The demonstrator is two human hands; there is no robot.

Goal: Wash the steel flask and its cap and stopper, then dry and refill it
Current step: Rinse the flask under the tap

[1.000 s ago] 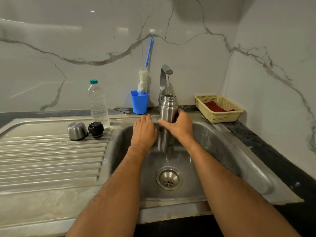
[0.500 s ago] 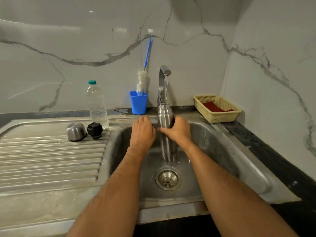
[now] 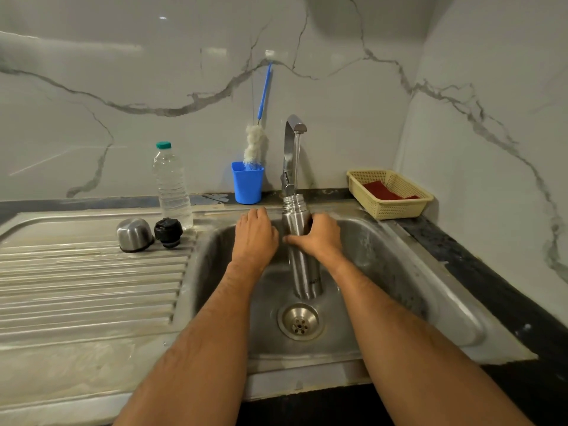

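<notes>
A: Where's the steel flask [image 3: 302, 256] rn?

B: In the sink basin [image 3: 399, 272], upright under the tap [image 3: 292, 142], mouth just below the spout. Water looks to be running into it. Your right hand [image 3: 319, 238] has it mid-body, fingers curled round the barrel.

A: And my left hand [image 3: 253, 235]?

B: Just left of the flask, knuckles up, fingers together and bent down behind the sink's back rim. Can't tell if it touches the flask or holds anything.

A: So which step?

B: Rinse/fill of the body, I'd say, early on. The steel cap [image 3: 134, 234] and black stopper [image 3: 168, 232] sit side by side on the drainboard [image 3: 92, 287], unwashed afaict.

A: Next?

B: Prob needs the bottle brush [image 3: 253, 146] from the blue cup [image 3: 247, 182] on the worktop behind; left hand's nearest. Keep your right grip firm, wet steel slips.
</notes>
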